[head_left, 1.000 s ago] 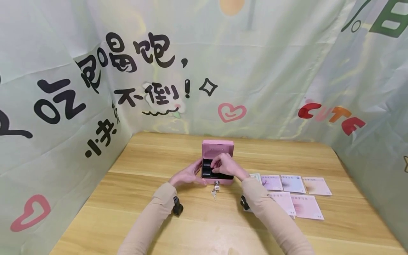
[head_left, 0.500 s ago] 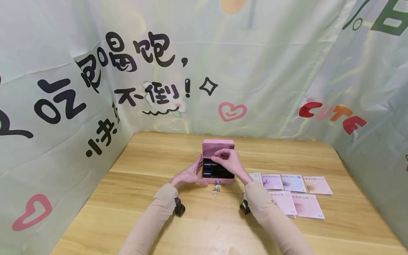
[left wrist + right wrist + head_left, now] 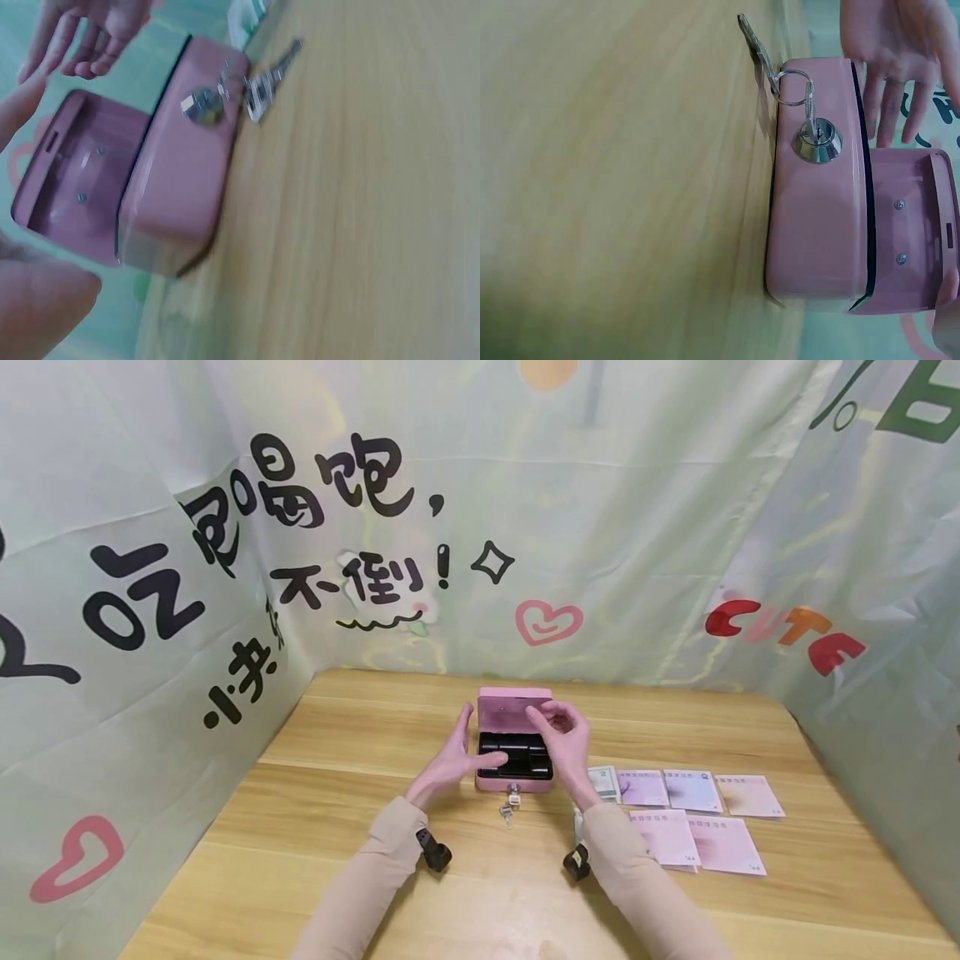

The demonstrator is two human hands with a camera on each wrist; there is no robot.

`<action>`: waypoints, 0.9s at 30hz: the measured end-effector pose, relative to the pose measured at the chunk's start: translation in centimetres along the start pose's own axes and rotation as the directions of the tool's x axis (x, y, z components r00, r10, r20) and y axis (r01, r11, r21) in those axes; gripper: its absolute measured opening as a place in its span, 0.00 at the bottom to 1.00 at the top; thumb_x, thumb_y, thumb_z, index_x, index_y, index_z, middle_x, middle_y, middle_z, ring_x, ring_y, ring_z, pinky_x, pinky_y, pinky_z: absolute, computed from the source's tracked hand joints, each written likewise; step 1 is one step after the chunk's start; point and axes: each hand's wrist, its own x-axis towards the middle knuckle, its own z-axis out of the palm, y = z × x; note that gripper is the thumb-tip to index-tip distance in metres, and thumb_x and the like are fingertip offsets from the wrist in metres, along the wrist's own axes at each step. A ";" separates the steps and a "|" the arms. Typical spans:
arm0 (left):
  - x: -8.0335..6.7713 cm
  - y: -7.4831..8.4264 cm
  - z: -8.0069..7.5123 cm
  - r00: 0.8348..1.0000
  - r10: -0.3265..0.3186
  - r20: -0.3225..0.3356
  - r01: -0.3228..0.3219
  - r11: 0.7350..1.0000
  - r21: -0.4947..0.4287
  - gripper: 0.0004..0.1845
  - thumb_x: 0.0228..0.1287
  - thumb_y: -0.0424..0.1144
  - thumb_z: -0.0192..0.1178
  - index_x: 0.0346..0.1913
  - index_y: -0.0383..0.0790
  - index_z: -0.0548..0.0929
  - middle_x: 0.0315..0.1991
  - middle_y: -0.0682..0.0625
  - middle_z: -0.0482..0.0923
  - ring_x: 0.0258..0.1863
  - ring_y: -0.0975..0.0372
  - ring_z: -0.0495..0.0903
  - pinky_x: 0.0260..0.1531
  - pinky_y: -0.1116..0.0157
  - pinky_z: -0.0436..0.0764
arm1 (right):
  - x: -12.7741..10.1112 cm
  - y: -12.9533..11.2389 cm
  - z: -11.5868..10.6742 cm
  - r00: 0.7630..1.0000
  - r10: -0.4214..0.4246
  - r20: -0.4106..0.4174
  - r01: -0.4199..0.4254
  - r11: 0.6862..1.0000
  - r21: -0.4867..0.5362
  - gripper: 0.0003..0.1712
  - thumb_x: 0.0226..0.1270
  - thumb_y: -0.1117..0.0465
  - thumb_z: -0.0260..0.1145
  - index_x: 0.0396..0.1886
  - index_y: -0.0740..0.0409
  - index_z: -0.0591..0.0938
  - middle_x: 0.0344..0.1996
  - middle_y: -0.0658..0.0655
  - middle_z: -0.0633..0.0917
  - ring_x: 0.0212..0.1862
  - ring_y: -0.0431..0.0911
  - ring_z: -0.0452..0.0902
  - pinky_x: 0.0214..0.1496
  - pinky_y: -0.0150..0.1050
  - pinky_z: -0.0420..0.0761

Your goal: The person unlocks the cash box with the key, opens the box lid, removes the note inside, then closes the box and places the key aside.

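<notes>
Pink and metal, the cash box [image 3: 514, 760] sits at the centre of the frame on the wooden table [image 3: 300, 827], lid [image 3: 514, 712] raised, black tray [image 3: 517, 762] showing inside. A key [image 3: 815, 133] stands in the front lock, with more keys hanging from its ring. The left hand [image 3: 453, 760] is released, fingers straight, beside the box's left side. The right hand [image 3: 564, 739] hovers over the box's right edge, fingers loosely curled, grasping nothing. Notes [image 3: 693, 814] lie right of centre.
</notes>
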 end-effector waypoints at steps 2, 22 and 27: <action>0.1 0.3 0.5 0.998 0.015 -0.061 -0.020 0.997 -0.075 0.66 0.56 0.49 0.74 0.82 0.45 0.33 0.84 0.47 0.29 0.83 0.52 0.31 0.83 0.50 0.37 | 0.0 0.1 -0.2 0.998 0.002 -0.060 0.000 0.999 0.038 0.19 0.60 0.66 0.74 0.47 0.71 0.80 0.33 0.47 0.80 0.36 0.36 0.74 0.40 0.21 0.77; 0.6 1.3 3.7 0.955 0.055 -0.290 -0.103 0.983 -0.152 0.45 0.73 0.48 0.58 0.81 0.35 0.46 0.82 0.39 0.43 0.83 0.48 0.43 0.83 0.50 0.43 | -0.6 0.9 -0.9 0.978 0.158 0.133 -0.165 0.985 0.045 0.41 0.70 0.60 0.67 0.77 0.64 0.60 0.77 0.65 0.64 0.80 0.54 0.57 0.85 0.46 0.55; 0.4 1.3 3.7 0.948 0.047 -0.314 -0.105 0.980 -0.171 0.43 0.73 0.46 0.58 0.80 0.35 0.49 0.82 0.38 0.46 0.82 0.48 0.46 0.83 0.51 0.46 | -0.8 1.0 -1.0 0.981 0.154 0.118 -0.161 0.985 0.055 0.40 0.69 0.61 0.67 0.76 0.64 0.62 0.76 0.66 0.66 0.79 0.55 0.59 0.85 0.46 0.56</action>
